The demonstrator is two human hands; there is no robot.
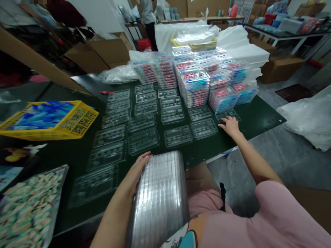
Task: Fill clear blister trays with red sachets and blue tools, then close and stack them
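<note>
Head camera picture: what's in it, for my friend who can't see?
A person's left hand holds a stack of clear plastic trays; the right hand touches a single tray on a green table. More trays lie beside piled filled packs.

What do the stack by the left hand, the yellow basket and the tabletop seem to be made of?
Stack: probably thin clear plastic, glossy; its ridged, see-through-looking layers catch silvery highlights.
Basket: likely rigid moulded plastic, given its even yellow colour and patterned cut-outs.
Tabletop: smooth and dark green, perhaps a mat or laminate; the look leaves that open.
</note>
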